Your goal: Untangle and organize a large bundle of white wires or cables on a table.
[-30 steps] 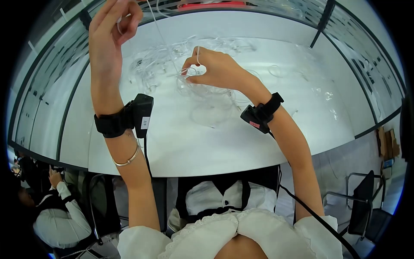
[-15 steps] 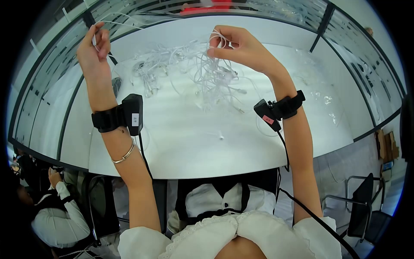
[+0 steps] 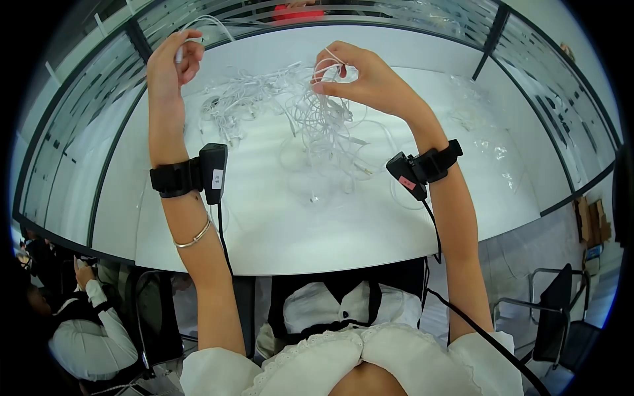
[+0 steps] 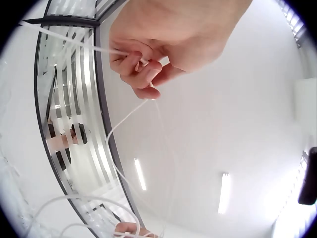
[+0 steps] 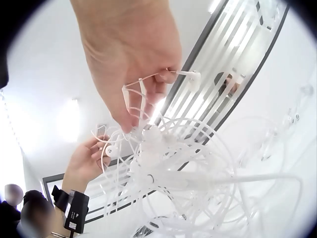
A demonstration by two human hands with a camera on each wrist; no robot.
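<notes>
My right hand [image 3: 370,82] pinches loops of a tangled bunch of white cables [image 3: 323,115] between thumb and fingers, over the middle of the table. The bunch hangs below the fingers; in the right wrist view, white plugs and many loops of the cable tangle [image 5: 163,158] show up close. Raised at the back left, my left hand [image 3: 170,66] has its fingers curled round a white cable [image 4: 84,44]. In the left wrist view this cable comes out on both sides of the curled fingers, and a thin length drops in a curve toward the other hand.
A second heap of white cables [image 3: 231,99] lies on the white table [image 3: 277,231] at the back left. Clear plastic bags [image 3: 489,138] lie on the right. A glass-topped partition [image 3: 396,33] borders the table. Another person [image 3: 92,330] sits at lower left.
My right hand has moved back and to the right, with the cable bunch now hanging from it. My left hand came down from the top edge, went left, then swung back right.
</notes>
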